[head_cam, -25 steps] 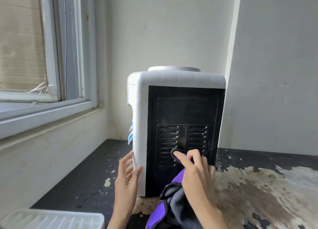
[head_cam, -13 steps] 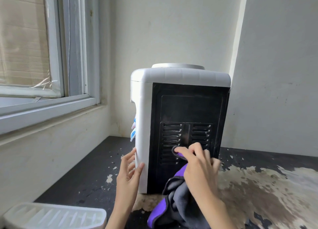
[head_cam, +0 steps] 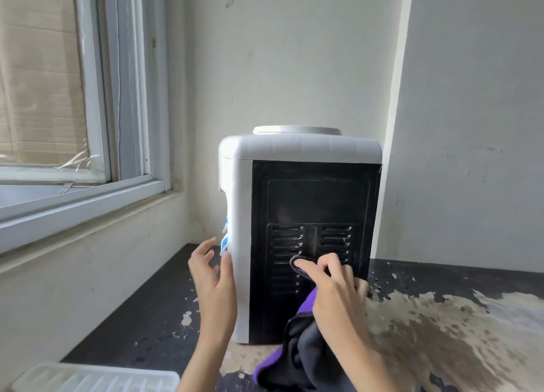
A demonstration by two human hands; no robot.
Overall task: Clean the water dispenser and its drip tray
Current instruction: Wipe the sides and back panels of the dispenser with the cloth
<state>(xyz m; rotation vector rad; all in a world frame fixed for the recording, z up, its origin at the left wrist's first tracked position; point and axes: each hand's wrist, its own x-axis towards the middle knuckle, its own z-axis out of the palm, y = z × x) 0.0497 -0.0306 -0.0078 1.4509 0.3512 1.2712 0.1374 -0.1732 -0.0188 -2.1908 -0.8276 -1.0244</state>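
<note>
A white water dispenser (head_cam: pixel 300 149) stands on the counter with its black vented side panel (head_cam: pixel 312 203) facing me. My right hand (head_cam: pixel 332 285) holds a grey and purple cloth (head_cam: pixel 297 359), one finger wrapped in it and pressed on the vent slots. My left hand (head_cam: pixel 215 285) rests with fingers spread on the white front corner, thumb on the edge. Blue taps (head_cam: pixel 225 238) peek out at the dispenser's left. The white drip tray (head_cam: pixel 94 380) lies at the bottom left.
A window with a grey frame (head_cam: pixel 88 197) and sill fills the left. White walls close in behind and to the right. The dark counter (head_cam: pixel 441 318) has large worn, peeling patches to the right of the dispenser.
My left hand's fingers have lifted and spread away from the dispenser's corner. The right hand stays on the vent slots with the cloth. My head has tilted slightly.
</note>
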